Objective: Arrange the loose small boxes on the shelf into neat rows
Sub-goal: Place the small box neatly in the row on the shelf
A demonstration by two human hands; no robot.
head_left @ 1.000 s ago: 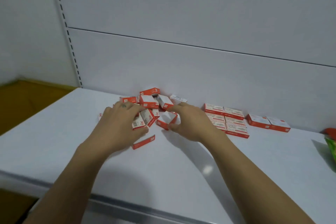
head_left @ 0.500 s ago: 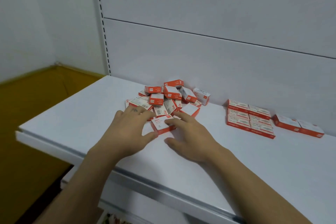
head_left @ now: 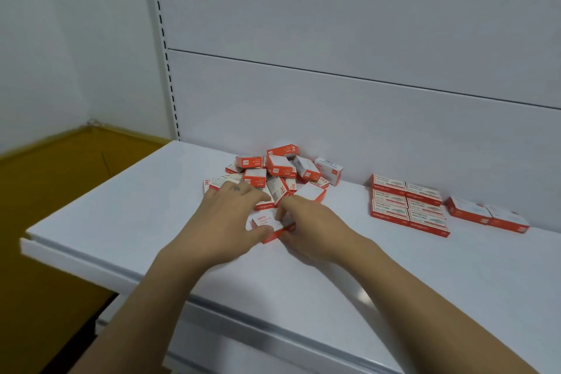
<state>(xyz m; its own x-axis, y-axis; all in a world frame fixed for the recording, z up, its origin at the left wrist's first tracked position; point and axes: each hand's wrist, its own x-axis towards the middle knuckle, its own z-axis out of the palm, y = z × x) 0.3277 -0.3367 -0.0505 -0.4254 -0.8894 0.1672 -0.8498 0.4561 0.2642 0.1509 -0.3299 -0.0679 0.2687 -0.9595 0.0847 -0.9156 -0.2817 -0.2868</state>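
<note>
Reaching over a white shelf (head_left: 394, 282), a person's two bare hands meet on a single box (head_left: 268, 223). It is red and white and lies about midway between the shelf's front and back edges, toward the left edge. The left hand (head_left: 224, 222) lies palm down with its fingers stretched flat over the nearest boxes of the pile. Its thumb presses against the single box's near left side. The right hand (head_left: 312, 229) pinches the same box at its right end, between curled forefinger and thumb.

Just behind the hands, by the back edge, sits a loose pile (head_left: 279, 173) of the same small red-and-white boxes, tumbled at all angles. About a dozen show, though overlaps hide an exact count. "24/6" reads in red on at least four of them. Other print and the barcodes are too blurred to read.

Further right along the back edge is a tidy block (head_left: 406, 203) showing six box tops, two across and three deep, with edges touching. Their red strips carry white lettering too small to read. Just right of it, a pair of boxes (head_left: 488, 214) lies end to end.

Behind the shelf rises a white back panel (head_left: 334, 100), with a slotted upright (head_left: 161, 39) at the back left corner. A yellow floor (head_left: 45, 222) shows beyond the left edge.
</note>
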